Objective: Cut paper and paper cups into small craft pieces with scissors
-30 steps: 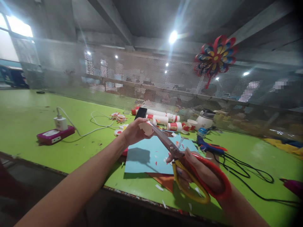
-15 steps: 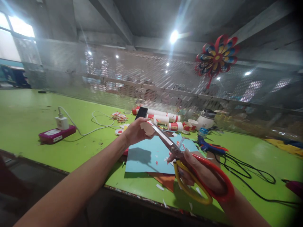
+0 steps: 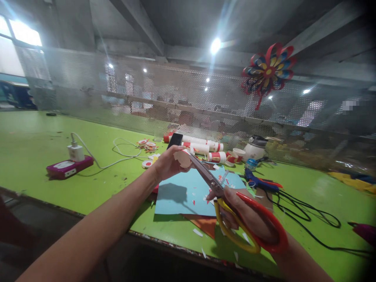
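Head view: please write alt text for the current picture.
A right hand holds red-and-yellow scissors, their tips at a pale round piece held in the left hand, above blue paper scattered with scraps on a green table. Red-and-white paper cups sit beyond.

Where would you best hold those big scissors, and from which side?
I'd grip the scissors by their red and yellow handles, coming from the lower right, as the right hand does: the loops look roomy, and the blades point up and left, away from that side.
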A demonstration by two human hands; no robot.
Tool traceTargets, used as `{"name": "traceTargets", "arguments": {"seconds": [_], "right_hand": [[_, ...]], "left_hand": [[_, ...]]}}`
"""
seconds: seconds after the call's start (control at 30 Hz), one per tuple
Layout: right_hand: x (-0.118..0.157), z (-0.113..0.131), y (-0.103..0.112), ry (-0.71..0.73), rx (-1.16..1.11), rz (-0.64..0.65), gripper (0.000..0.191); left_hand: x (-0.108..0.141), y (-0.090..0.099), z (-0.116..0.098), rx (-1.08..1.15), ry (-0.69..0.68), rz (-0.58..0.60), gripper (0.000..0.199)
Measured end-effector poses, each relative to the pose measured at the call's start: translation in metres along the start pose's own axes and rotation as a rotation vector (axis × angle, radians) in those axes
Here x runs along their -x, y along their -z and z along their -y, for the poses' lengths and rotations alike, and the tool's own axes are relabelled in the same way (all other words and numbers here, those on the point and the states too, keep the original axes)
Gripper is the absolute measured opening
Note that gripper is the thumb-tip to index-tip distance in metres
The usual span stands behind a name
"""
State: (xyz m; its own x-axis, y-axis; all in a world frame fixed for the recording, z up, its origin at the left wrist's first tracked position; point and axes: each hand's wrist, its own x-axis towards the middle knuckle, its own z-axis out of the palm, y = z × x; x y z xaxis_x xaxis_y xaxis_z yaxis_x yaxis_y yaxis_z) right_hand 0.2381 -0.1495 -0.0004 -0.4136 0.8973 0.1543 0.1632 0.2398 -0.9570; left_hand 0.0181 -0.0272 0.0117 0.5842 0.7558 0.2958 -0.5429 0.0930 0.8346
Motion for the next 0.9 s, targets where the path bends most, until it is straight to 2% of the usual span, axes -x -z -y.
{"name": "traceTargets", "arguments": {"seconds": [0.13,0.33,0.47,0.53,0.63,0.73,0.8,0.9], "right_hand": [[-0.001,-0.001,0.001,-0.014,-0.004,0.004,0.046],[-0.003,-0.003,0.007,0.065,-0.058,0.13,0.043],[-0.001,-0.006,0.01,-0.012,-0.212,0.174,0.044],[-0.001,-0.007,0.01,-0.018,-0.208,0.17,0.045],[-0.001,-0.005,0.008,0.047,-0.034,0.124,0.043],[-0.002,0.001,0.002,0.105,0.234,0.041,0.042],[-0.003,0.005,-0.002,0.104,0.364,-0.019,0.043],[-0.004,0.008,-0.007,0.084,0.444,-0.076,0.047]], "left_hand": [[0.0,0.001,0.0,-0.007,0.007,-0.02,0.033],[0.0,0.007,-0.003,-0.022,0.002,-0.065,0.031],[0.001,0.007,-0.009,-0.033,-0.036,-0.089,0.032],[0.001,0.006,-0.012,-0.031,-0.086,-0.099,0.031],[-0.001,0.004,-0.012,-0.035,-0.161,-0.078,0.03],[-0.003,0.003,-0.007,-0.061,-0.2,0.01,0.033],[-0.004,0.002,-0.003,-0.072,-0.21,0.066,0.034],[-0.004,0.001,0.0,-0.075,-0.212,0.111,0.036]]}}
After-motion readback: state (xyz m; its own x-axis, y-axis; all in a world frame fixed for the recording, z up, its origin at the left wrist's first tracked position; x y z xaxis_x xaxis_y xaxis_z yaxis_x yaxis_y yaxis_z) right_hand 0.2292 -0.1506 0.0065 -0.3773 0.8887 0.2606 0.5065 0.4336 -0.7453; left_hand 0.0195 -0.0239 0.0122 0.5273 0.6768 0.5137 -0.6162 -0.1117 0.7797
